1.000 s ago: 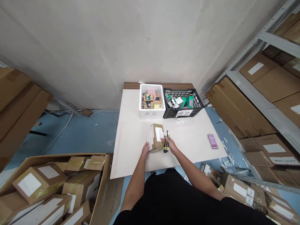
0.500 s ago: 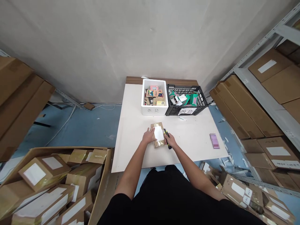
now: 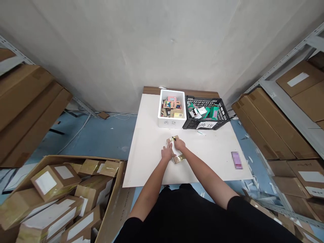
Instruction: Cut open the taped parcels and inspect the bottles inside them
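A small cardboard box [image 3: 179,158] with a white label and shiny tape lies on the white table, slightly turned. My left hand [image 3: 167,152] grips its left side, fingers on the label's edge. Over the box's far end, my right hand [image 3: 180,144] is closed around a utility knife [image 3: 173,138]. Only the knife's dark front end shows; my fingers cover most of it, and the blade is too small to make out. The tip is at the tape on the far edge.
Behind the box stand a white foam bin [image 3: 171,123] and a black crate [image 3: 191,125], both holding small packages. A pixelated purple item [image 3: 237,160] lies at the table's right. A large carton [image 3: 119,175] of parcels is at left; shelving [image 3: 268,88] rises at right.
My right hand has moved the knife from the box's right side to its far end. My left hand remains on the box's left side. The view has shifted slightly.
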`<state>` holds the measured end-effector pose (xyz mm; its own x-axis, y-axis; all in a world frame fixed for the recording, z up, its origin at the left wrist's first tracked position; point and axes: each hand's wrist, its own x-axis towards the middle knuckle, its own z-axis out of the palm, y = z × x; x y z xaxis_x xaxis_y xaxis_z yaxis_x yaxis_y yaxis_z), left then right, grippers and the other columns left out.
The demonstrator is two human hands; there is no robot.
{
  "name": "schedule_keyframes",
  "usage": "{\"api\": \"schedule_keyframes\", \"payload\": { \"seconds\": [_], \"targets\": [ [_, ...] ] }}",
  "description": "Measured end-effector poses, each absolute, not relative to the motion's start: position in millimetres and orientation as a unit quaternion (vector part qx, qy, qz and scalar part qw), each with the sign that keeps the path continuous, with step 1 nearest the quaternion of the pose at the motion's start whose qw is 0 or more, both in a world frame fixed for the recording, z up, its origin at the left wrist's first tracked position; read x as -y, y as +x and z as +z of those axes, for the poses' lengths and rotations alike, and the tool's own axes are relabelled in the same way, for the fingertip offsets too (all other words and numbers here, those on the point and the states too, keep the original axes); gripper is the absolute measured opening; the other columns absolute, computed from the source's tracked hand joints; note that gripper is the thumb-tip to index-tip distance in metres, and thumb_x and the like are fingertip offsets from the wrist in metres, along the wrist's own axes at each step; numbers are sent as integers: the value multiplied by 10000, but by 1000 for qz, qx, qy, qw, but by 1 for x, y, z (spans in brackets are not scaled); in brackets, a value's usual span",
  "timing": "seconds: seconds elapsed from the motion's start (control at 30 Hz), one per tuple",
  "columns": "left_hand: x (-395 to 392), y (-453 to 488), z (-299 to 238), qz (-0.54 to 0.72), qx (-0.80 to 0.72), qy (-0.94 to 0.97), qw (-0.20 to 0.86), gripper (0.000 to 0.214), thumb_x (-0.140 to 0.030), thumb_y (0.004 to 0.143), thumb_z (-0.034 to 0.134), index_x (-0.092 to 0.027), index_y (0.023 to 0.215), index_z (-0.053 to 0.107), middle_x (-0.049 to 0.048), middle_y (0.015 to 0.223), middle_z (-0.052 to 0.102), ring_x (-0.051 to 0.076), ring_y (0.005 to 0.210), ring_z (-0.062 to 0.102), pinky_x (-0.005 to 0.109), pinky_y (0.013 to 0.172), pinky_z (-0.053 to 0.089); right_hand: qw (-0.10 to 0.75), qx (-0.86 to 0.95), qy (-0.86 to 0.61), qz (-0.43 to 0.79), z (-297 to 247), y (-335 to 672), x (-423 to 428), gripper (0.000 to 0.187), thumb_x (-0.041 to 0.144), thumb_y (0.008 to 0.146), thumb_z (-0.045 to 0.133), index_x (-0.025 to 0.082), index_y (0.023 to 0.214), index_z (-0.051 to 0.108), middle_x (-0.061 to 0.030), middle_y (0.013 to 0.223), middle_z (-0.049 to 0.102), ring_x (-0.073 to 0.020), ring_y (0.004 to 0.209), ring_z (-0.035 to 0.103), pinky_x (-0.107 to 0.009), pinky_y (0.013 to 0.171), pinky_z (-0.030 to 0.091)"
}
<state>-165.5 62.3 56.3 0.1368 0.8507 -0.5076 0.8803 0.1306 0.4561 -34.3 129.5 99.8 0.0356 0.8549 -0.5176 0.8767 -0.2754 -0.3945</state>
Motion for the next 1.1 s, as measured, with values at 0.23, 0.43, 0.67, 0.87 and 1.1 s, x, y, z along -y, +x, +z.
{"api": "schedule_keyframes", "payload": {
  "seconds": [0.23, 0.43, 0.67, 0.87, 1.1],
  "targets": [
    [-60, -162, 62, -27, -653, 675, 342, 1055, -734, 799, 716, -367, 1681, 267, 67, 1808, 119, 481, 1430, 381, 603, 1081, 444, 35, -576, 735, -357, 96, -28, -116, 258, 393, 912, 756, 202, 1080, 712, -161, 1102, 794, -335, 1142, 728, -374, 914, 528],
    [-58, -166, 68, -32, -656, 673, 339, 1091, -729, 789, 734, -389, 1691, 224, 58, 1807, 121, 495, 1437, 374, 605, 1075, 444, 63, -548, 741, -383, 108, -17, -86, 207, 220, 732, 879, 190, 870, 727, -144, 831, 788, -382, 990, 779, -422, 843, 576],
    [-54, -166, 79, -68, -659, 688, 298, 1090, -674, 814, 729, -418, 1704, 154, -9, 1814, 93, 452, 1421, 394, 534, 1063, 471, 175, -573, 717, -356, 119, 29, 1, 105, 167, 858, 747, 176, 961, 730, -145, 934, 785, -301, 753, 795, -385, 712, 607],
    [-55, -166, 92, -91, -668, 688, 268, 1059, -715, 838, 698, -416, 1704, 165, 0, 1812, 115, 420, 1416, 419, 490, 1059, 469, 282, -605, 658, -349, 142, 18, -8, 227, 151, 910, 691, 176, 1132, 738, -157, 1032, 784, -316, 891, 802, -378, 771, 604],
    [-19, -123, 93, -90, -714, 661, 213, 946, -689, 951, 546, -226, 1713, 229, 159, 1781, 198, 406, 1354, 517, 503, 1073, 467, 209, -600, 717, -285, 149, 46, 20, 273, 283, 1065, 525, 164, 1272, 657, -206, 1237, 738, -327, 1155, 730, -376, 882, 549]
  ]
}}
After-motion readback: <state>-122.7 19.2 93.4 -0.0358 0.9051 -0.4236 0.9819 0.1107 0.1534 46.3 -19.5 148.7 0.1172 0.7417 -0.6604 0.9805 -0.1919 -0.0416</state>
